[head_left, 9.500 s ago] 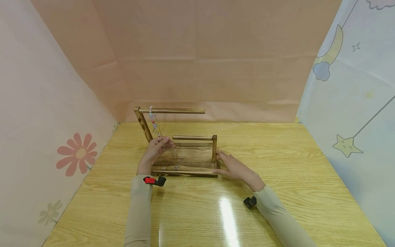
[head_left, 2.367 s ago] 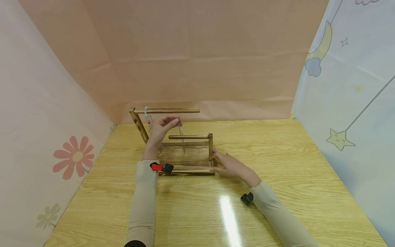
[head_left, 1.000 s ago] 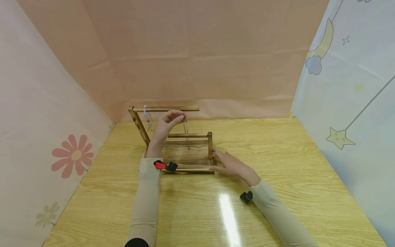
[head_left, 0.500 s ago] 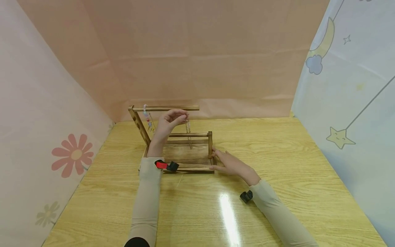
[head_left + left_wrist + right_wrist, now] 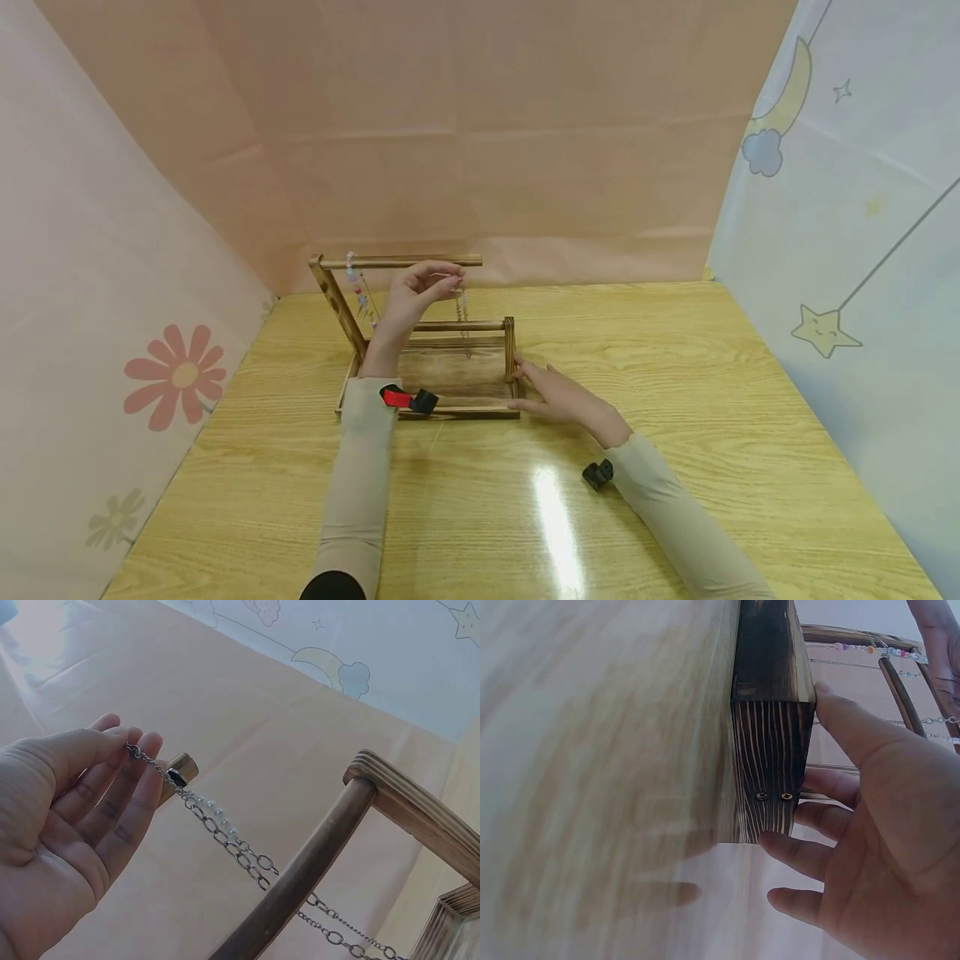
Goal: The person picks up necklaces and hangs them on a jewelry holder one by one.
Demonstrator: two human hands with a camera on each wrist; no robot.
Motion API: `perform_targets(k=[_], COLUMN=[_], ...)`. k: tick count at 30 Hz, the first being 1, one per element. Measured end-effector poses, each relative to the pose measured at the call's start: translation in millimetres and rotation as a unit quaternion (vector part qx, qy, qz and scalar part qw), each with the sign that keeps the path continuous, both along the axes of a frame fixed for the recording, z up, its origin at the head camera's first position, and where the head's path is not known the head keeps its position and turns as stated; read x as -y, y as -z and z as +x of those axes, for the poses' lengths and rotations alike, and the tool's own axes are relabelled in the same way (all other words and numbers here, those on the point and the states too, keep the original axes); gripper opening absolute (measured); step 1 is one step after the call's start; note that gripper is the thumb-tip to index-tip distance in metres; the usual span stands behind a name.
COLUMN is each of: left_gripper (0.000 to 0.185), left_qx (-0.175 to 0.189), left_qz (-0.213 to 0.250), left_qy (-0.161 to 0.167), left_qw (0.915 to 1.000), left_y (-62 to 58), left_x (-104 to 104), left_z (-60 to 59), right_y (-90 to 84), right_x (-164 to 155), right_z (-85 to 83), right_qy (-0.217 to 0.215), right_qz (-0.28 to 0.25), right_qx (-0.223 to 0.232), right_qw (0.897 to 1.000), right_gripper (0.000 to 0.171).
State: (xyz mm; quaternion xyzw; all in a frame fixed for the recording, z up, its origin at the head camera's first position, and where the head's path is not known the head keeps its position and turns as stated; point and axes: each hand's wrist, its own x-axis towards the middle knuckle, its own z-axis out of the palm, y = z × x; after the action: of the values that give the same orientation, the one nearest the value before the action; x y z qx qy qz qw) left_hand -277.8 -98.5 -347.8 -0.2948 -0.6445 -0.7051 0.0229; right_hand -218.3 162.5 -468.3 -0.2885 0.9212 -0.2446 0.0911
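A wooden jewelry stand [image 5: 450, 371] has a tray base, an upper bar [image 5: 390, 262] and a lower bar [image 5: 480, 326]. My left hand [image 5: 420, 292] is raised near the upper bar's free end, pinching a metal chain necklace [image 5: 225, 836] between thumb and fingertips. The necklace has pearl beads and a dark stone; it hangs doubled and overlaps the lower bar in the left wrist view. With spread, fairly straight fingers, my right hand [image 5: 566, 396] touches the stand's right end [image 5: 772, 765], thumb at the front rail and fingers at the post side.
A pastel beaded strand [image 5: 358, 287] hangs at the upper bar's left, with a thin chain [image 5: 368, 292] beside it. The stand rests on a light wooden table [image 5: 660, 375]. Printed sheets [image 5: 862, 242] wall it in at the back and both sides.
Earlier my left hand was low over the tray, with small jewelry pieces lying there. It has since risen with the necklace and drifted right. My right hand has stayed at the stand's end.
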Motion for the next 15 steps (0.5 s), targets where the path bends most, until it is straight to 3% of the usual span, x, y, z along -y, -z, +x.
perform_targets(k=[15], left_gripper=[0.021], left_qx=[0.006], left_qz=[0.003], left_qy=[-0.019], left_qw=[0.9998], left_y=[-5.8], left_x=[-11.5], left_z=[-0.8], right_y=[-0.9], right_x=[-0.4], right_z=[1.0], right_qy=[-0.003], right_qz=[0.003], right_qx=[-0.001], right_qw=[1.0], right_gripper=[0.087])
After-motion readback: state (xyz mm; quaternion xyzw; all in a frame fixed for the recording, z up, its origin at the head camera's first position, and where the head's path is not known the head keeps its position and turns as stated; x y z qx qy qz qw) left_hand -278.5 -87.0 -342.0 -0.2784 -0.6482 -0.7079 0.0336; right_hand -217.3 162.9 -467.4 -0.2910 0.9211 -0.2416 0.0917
